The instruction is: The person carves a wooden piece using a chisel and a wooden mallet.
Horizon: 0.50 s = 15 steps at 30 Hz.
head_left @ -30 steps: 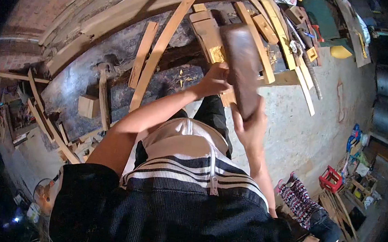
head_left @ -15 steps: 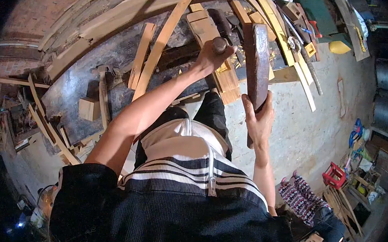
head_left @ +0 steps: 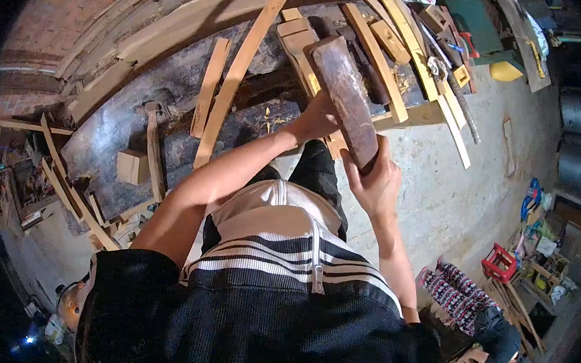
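In my right hand (head_left: 375,182) is a thick dark wooden mallet (head_left: 343,89), a long squared block gripped at its near end. Its far part slants up and left across my left hand (head_left: 315,120). My left hand is closed around an upright chisel, whose round wooden handle end showed earlier; the mallet now covers the handle, and the blade is hidden. Beneath both hands lies a light wooden beam (head_left: 299,40) on the dark workbench. I cannot tell whether the mallet touches the handle.
On the bench (head_left: 120,115) lie a hammer (head_left: 153,143), a wooden block (head_left: 132,166), long planks (head_left: 246,60) and scattered shavings. More boards and tools sit at the upper right. A red crate (head_left: 499,263) and another person (head_left: 476,315) are at the lower right.
The mallet has swung left and tilted, from beside my left hand to over it, covering the chisel's handle end. My right hand has moved left with it.
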### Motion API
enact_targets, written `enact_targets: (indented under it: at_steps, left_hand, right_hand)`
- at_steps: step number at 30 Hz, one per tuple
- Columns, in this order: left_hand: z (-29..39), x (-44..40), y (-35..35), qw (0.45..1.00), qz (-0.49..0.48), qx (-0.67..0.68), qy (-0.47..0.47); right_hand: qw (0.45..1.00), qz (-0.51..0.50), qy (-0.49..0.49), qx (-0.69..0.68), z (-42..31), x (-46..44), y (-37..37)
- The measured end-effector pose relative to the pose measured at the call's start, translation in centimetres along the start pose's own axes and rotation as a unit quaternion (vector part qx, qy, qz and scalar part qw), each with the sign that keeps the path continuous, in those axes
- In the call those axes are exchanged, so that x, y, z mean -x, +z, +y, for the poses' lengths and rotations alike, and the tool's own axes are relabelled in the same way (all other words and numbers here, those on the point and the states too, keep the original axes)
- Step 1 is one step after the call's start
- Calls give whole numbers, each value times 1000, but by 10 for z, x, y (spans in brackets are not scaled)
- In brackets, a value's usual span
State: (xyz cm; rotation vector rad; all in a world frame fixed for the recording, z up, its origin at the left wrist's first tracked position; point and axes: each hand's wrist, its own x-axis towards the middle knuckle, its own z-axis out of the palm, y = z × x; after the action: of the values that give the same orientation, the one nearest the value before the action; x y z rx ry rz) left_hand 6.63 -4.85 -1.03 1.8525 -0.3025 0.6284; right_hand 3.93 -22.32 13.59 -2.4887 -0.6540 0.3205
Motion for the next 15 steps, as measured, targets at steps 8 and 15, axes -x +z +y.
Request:
enact_targets:
  at_steps: [8,15]
  left_hand:
    - [24,2,-11,982,19,134,-134]
    - [9,-2,-13,966,131,93,-201]
  right_hand:
    - [996,39,24,-71,-11,7,6]
    - [992,53,16,-112,-6,2,13]
